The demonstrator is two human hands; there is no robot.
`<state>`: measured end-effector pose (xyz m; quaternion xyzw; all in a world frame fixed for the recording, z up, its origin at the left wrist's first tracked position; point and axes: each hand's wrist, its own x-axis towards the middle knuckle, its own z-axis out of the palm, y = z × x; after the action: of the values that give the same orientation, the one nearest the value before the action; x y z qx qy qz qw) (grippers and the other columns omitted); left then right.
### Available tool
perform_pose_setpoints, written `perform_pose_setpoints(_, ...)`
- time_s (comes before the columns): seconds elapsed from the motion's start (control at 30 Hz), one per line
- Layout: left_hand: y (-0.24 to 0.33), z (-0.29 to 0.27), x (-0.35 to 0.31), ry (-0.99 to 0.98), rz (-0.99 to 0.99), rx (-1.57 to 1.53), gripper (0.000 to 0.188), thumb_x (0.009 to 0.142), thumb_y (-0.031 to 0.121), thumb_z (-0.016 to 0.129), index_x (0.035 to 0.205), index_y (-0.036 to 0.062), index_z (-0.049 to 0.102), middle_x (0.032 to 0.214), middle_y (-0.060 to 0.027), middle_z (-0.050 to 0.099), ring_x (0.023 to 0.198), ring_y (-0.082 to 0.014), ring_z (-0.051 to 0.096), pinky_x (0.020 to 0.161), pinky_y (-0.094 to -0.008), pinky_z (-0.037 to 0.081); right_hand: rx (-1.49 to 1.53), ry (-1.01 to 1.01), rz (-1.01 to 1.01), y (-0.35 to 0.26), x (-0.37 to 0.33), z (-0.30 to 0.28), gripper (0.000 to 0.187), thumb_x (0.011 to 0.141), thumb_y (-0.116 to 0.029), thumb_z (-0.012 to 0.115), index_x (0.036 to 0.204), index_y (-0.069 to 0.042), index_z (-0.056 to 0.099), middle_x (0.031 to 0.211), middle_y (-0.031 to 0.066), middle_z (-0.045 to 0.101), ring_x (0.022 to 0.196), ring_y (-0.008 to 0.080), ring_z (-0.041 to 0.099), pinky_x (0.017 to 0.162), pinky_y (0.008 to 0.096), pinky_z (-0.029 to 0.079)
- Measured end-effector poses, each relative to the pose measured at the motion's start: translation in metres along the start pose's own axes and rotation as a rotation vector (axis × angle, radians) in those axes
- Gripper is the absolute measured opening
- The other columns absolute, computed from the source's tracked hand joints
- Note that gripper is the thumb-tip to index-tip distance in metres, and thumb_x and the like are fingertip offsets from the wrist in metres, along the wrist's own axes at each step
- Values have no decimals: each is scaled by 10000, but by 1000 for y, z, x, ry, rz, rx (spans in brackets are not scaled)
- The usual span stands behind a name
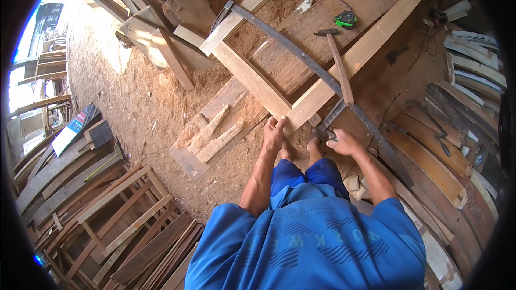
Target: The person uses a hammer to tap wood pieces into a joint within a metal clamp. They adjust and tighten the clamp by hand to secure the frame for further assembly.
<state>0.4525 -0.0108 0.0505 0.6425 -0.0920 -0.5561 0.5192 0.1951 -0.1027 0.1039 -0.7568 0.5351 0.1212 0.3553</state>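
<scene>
A pale wooden frame [250, 77] lies across a long plank on the ground in front of me. My left hand [274, 131] is closed at its near corner, fingers and thumb pressed to the wood. A dark metal bar clamp [290, 45] spans the frame diagonally, its far end hooked at the far rail. My right hand [345, 143] is closed around the handle end of the clamp's near jaw; the fingers partly hide the handle. A hammer [339, 67] rests with its wooden handle across the frame's right rail, close to the clamp bar.
A green and black tape measure [345, 19] sits on the wide plank [344, 29]. Rough offcuts [215, 139] lie at the near left amid sawdust. Stacked boards [129, 220] fill the left side, and more timber [424, 156] lies at right. Upright wood pieces [161, 37] stand at far left.
</scene>
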Motion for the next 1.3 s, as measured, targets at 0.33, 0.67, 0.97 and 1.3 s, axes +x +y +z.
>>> perform_pose_setpoints(0.33, -7, -2, 3, 9, -20, 39, 318, 936, 217, 635, 1127, -32, 589, 1048, -81, 661, 941, -135, 596, 841, -301, 478, 82, 54, 61, -8, -14, 11, 298, 826, -300, 707, 933, -29, 639, 799, 257, 653, 818, 440, 655, 744, 516, 515)
perform_pose_setpoints(0.67, -23, -12, 4, 11, 46, -66, 326, 945, 225, 617, 1140, -36, 592, 1021, -82, 672, 899, -128, 611, 785, -300, 505, 486, 154, -20, -104, -14, -130, 506, 871, -293, 668, 1231, 11, 483, 1049, 275, 608, 988, 448, 589, 874, 512, 455)
perform_pose_setpoints(0.97, -14, 2, 12, -13, -92, 63, 269, 941, 262, 650, 988, 2, 601, 867, -16, 640, 760, -75, 549, 667, -260, 469, 60, 414, 62, -35, 139, -106, 478, 836, -212, 646, 1219, 35, 503, 1104, 282, 589, 982, 418, 598, 850, 494, 489)
perform_pose_setpoints(1.3, -6, -2, 3, -30, -32, 28, 341, 958, 307, 608, 1078, -10, 582, 945, -71, 652, 802, -112, 578, 676, -285, 481, 995, -222, -112, -30, -129, -41, 451, 914, -225, 497, 1302, 2, 537, 786, 22, 602, 632, 99, 527, 594, 265, 464)
